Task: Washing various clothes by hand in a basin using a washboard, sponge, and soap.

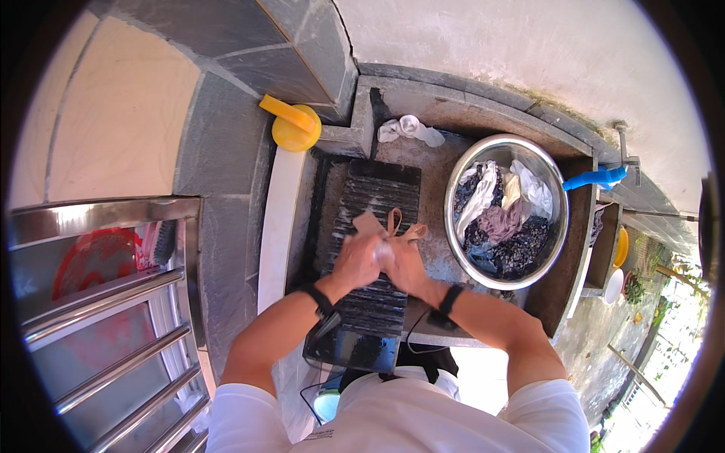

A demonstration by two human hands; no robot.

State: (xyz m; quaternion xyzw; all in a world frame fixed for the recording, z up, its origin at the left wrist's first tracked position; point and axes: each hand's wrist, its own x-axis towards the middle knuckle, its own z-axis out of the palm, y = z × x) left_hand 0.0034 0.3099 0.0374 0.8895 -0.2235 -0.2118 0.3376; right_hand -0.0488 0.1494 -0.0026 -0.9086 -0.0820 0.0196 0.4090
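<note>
Both of my hands meet over a dark ridged washboard slab [368, 317], with a pinkish-beige cloth [369, 223] between them. My left hand [361, 260] is closed on the cloth, a flat part of which sticks out past the fingers. My right hand [405, 263] grips the same piece, and thin looped straps [416, 231] show beyond its knuckles. The fingers are blurred. To the right of the hands, a round steel basin [451, 238] holds dark patterned, white, cream and mauve clothes [504, 221]. A crumpled white sock-like cloth [409, 130] lies on the stone surface behind the slab.
A yellow scoop-like plastic item [296, 127] sits on the left ledge. Low stone walls [476, 103] edge the sink. A blue hose piece [595, 179] hangs from the tap [621, 133] at right. Metal window bars [107, 306] stand at left.
</note>
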